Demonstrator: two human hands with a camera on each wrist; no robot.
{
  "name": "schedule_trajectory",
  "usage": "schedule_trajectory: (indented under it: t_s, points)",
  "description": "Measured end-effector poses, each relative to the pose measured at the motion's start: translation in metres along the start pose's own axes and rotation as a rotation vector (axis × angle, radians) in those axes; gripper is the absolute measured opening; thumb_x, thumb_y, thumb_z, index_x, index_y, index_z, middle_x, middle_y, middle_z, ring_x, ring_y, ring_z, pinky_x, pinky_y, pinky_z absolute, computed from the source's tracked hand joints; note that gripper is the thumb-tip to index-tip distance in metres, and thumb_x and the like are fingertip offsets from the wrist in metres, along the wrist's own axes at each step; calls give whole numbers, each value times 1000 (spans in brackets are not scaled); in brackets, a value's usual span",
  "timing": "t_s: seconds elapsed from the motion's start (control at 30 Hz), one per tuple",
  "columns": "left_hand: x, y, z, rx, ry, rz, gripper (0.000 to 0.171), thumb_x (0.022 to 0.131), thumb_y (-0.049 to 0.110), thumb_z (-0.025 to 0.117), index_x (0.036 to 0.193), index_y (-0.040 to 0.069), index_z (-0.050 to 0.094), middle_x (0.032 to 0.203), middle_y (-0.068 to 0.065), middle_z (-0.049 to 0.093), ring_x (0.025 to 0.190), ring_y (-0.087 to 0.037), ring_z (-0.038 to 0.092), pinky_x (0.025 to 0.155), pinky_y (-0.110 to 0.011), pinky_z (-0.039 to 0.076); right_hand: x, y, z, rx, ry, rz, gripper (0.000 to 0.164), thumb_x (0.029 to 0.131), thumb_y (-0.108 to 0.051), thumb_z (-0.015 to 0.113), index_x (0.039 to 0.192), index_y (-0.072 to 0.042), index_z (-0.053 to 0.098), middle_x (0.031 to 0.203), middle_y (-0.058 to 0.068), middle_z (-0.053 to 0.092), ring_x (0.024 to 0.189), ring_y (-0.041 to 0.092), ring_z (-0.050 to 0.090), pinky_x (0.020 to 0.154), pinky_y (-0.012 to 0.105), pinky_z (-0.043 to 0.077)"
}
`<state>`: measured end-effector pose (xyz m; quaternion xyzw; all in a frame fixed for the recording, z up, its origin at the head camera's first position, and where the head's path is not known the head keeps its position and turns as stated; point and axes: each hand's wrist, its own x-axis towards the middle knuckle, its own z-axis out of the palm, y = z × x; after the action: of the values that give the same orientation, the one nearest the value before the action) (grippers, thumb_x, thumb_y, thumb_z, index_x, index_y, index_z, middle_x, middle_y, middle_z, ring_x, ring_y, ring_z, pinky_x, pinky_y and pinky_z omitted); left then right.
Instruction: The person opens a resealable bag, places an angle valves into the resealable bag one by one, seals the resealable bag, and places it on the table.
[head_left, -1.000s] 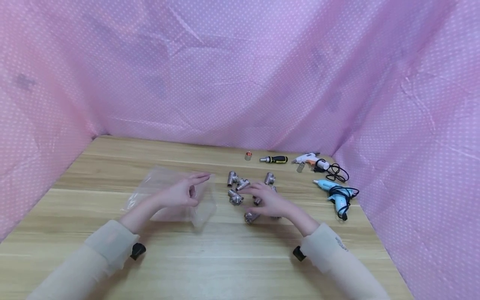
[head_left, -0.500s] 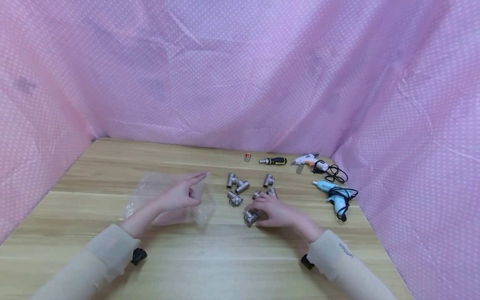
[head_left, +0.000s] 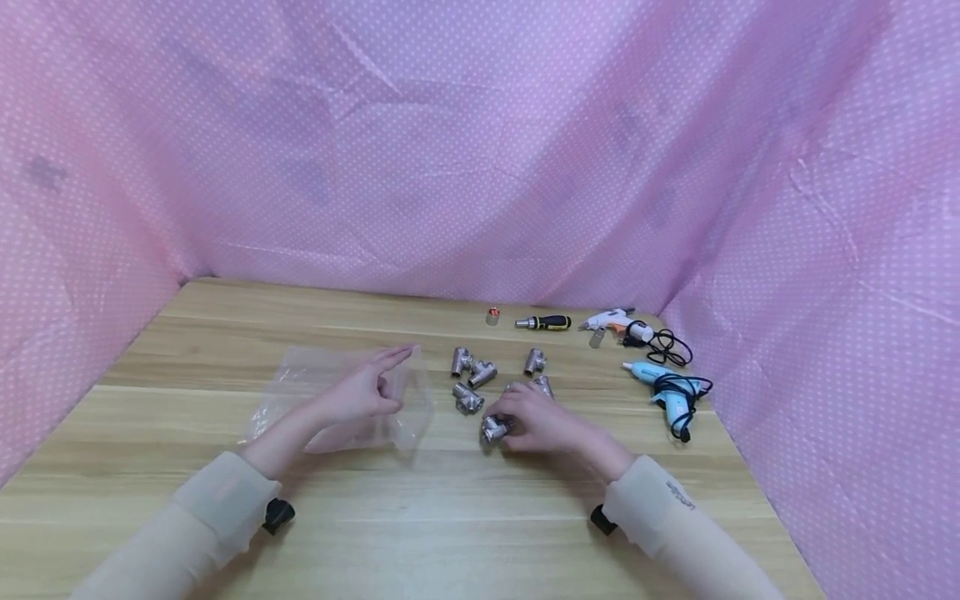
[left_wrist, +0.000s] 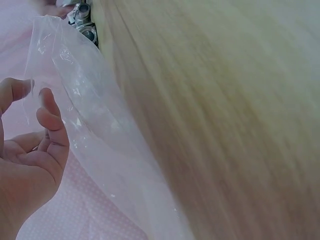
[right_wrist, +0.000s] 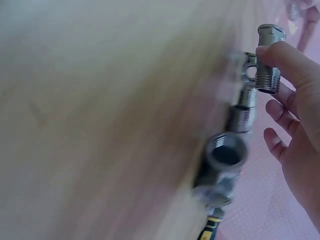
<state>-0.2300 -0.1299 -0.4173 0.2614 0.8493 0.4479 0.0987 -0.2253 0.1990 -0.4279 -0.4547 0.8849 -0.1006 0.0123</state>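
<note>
In the head view my left hand (head_left: 356, 398) holds a clear plastic bag (head_left: 288, 379), its index finger extended and its thumb set apart at the bag's mouth. The left wrist view shows the film of the bag (left_wrist: 85, 85) raised around the thumb and fingertips. My right hand (head_left: 536, 419) grips a silvery metal pipe tee (head_left: 494, 429) between thumb and fingers, close over the table. The threaded end of this tee (right_wrist: 268, 82) points down in the right wrist view. Several similar tees (head_left: 468, 398) lie between the hands and behind the right one, some partly hidden by it.
At the back stand a small clear jar with red contents (head_left: 492, 316) and another small clear container (head_left: 597, 337). A black and yellow screwdriver (head_left: 546, 322), a white glue gun (head_left: 615, 321) and a blue glue gun (head_left: 672, 392) with black cords lie toward the right. Pink dotted cloth surrounds the table.
My right hand has come down from above the tees onto the nearest one, gripped it and shifted it slightly left. The left hand keeps its place at the bag.
</note>
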Motion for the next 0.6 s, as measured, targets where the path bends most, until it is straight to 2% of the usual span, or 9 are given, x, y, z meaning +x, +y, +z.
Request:
schedule_trajectory:
  t_s: [0.13, 0.3, 0.43, 0.5, 0.6]
  points:
    - [1, 1, 0, 5, 10, -4, 91, 72, 0, 68, 150, 6, 21, 152, -22, 19, 57, -7, 46, 51, -21, 47, 12, -7, -8, 6, 74, -15, 45, 75, -23, 73, 118, -12, 64, 112, -2, 66, 104, 16, 53, 95, 40, 41]
    - [2, 3, 2, -7, 6, 6, 92, 72, 0, 68, 150, 5, 21, 151, -20, 21, 59, -7, 46, 52, -20, 47, 30, -20, -15, 33, 131, 31, 48, 79, -23, 72, 124, -12, 61, 115, -1, 66, 107, 17, 54, 98, 40, 41]
    - [3, 5, 3, -32, -10, 24, 93, 72, 1, 69, 150, 4, 19, 152, -19, 19, 59, -8, 47, 52, -20, 47, 48, -30, -16, 57, 203, 66, 41, 81, -23, 71, 120, -13, 64, 107, -3, 68, 97, 14, 54, 89, 35, 45]
    - [4, 6, 4, -45, -20, 31, 93, 72, 1, 69, 150, 4, 18, 153, -19, 18, 60, -8, 47, 53, -20, 47, 57, -33, -15, 40, 244, 56, 35, 82, -22, 70, 116, -13, 67, 102, -3, 69, 90, 13, 53, 81, 31, 45]
    - [3, 8, 5, -55, -27, 37, 94, 72, 1, 69, 150, 4, 17, 154, -18, 15, 61, -9, 49, 54, -21, 48, 69, -36, -11, 0, 297, 23, 28, 81, -20, 70, 109, -13, 70, 94, -3, 70, 84, 11, 52, 77, 28, 45]
